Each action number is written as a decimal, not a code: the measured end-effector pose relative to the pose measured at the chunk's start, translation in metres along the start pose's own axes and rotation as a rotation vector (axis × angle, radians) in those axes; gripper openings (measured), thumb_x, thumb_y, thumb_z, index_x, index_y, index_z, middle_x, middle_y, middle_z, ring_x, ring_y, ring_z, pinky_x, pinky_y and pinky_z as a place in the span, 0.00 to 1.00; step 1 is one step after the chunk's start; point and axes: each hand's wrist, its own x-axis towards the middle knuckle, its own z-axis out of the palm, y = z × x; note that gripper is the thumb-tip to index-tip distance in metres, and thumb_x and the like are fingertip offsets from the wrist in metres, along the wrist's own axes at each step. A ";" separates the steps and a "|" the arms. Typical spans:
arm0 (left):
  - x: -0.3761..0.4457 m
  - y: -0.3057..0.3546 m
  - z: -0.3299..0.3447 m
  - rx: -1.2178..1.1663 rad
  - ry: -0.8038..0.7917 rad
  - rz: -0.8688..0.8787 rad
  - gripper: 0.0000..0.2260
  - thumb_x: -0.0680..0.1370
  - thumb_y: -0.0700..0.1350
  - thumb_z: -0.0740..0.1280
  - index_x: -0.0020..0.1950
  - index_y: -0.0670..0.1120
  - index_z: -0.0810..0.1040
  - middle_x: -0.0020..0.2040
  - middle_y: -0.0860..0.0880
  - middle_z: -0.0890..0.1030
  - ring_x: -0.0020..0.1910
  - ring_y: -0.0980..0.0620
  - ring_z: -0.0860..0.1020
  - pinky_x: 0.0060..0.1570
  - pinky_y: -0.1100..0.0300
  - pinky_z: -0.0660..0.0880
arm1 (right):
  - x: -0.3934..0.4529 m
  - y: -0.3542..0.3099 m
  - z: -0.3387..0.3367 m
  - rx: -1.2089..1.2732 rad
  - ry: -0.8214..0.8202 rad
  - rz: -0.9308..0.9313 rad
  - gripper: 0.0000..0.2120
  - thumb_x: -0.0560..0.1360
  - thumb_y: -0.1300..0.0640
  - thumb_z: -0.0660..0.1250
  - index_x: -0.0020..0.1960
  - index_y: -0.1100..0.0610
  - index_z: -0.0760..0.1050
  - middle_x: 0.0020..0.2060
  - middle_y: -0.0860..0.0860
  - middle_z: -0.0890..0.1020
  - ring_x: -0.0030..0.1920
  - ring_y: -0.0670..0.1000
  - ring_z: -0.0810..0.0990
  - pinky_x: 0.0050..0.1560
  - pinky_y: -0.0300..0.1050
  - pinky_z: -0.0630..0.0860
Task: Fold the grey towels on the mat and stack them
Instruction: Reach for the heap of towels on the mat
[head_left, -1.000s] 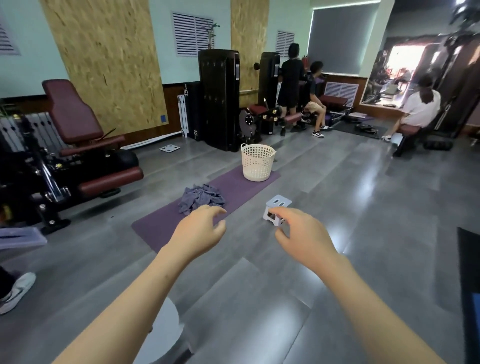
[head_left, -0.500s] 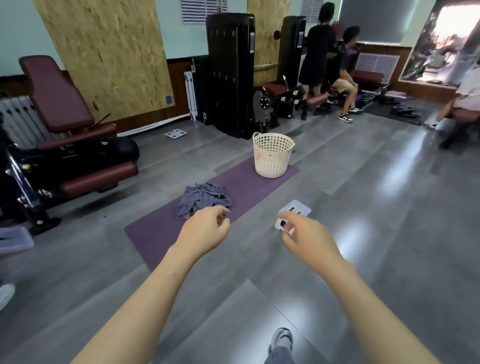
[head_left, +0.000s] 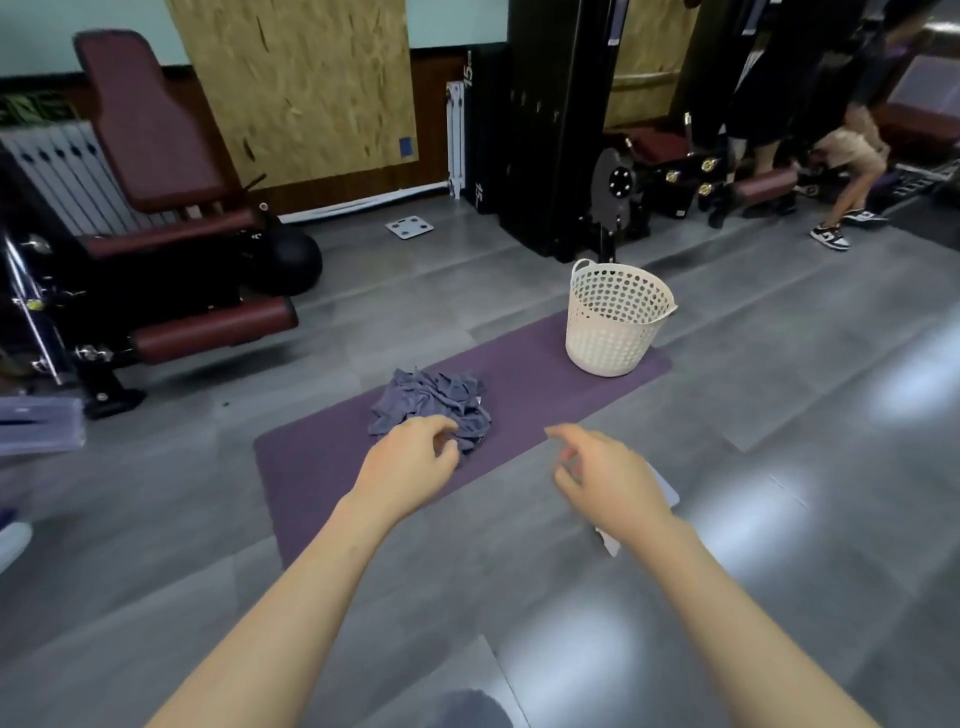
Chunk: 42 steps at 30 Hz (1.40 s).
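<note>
A white plastic basket (head_left: 615, 322) with holes stands upright. A dark red gym bench (head_left: 156, 171) sits at the left. A black ball (head_left: 293, 254) lies beside it. A white scale (head_left: 409, 226) lies on the grey floor (head_left: 779, 415).

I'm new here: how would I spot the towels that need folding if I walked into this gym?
Look for the long purple mat lying on the grey floor in front of the maroon exercise bench. A cream perforated basket stands at its far end; the grey towels lie nearer, around the middle. They are the only soft, crumpled heap on the mat, blue-grey and unfolded.
</note>
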 end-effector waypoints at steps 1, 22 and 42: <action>0.021 0.003 0.001 -0.004 0.002 -0.001 0.14 0.79 0.47 0.60 0.64 0.51 0.76 0.58 0.50 0.78 0.53 0.51 0.77 0.49 0.58 0.74 | 0.018 0.007 -0.002 0.008 -0.006 -0.008 0.21 0.76 0.55 0.60 0.68 0.47 0.66 0.56 0.48 0.78 0.55 0.48 0.77 0.49 0.43 0.71; 0.511 0.003 0.006 0.003 -0.054 -0.001 0.15 0.80 0.48 0.58 0.66 0.50 0.74 0.61 0.49 0.77 0.56 0.51 0.77 0.50 0.58 0.72 | 0.484 0.114 -0.025 0.099 -0.068 0.001 0.19 0.76 0.54 0.62 0.66 0.46 0.69 0.50 0.45 0.78 0.39 0.45 0.74 0.46 0.43 0.74; 0.756 -0.027 0.168 -0.193 0.005 -0.636 0.16 0.80 0.46 0.58 0.68 0.47 0.72 0.66 0.44 0.71 0.53 0.43 0.77 0.50 0.55 0.73 | 0.855 0.252 0.085 -0.162 -0.551 -0.559 0.22 0.77 0.50 0.60 0.70 0.48 0.63 0.62 0.50 0.72 0.60 0.54 0.75 0.51 0.47 0.73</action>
